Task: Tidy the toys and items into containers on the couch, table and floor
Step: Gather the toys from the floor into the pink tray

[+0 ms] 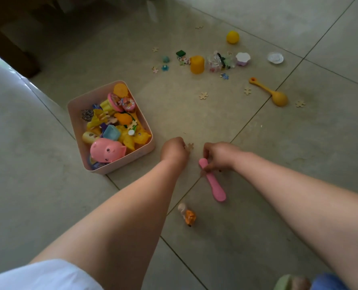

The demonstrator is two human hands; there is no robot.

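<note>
- I have both hands down on the tiled floor [257,143], just beside the pink bin [77,130], which is already heaped with toys, a pink pig [107,151] on top near the front corner.
- My left hand [173,150] is curled into a narrow pinch, its fingertips touching a pale wooden puzzle piece [189,146] that lies flat on the tile; I judge it is being picked up, though I cannot tell whether it has left the floor.
- My right hand [220,155] has its fingers closed around the handle end of a pink toy spatula [214,186], whose broad end points back toward me; whether that end rests on the floor or hangs just above it I cannot tell.
- The step in hand, as I read it, is clearing the floor pieces nearest the bin.
- The next move calls for carrying both finds left and dropping them over the rim; the bin is full, so the long spatula may need laying across the heap rather than pushing in.
- Much is left: a small orange figure [189,215] near my arms, and further off a yellow toy spoon [270,93], a yellow cup [197,64], a yellow ball [232,37], a clear tub [220,61] and scattered puzzle pieces.
- I can read no brand, label or writing anywhere; the prints on the far toys are too small to tell.
</note>
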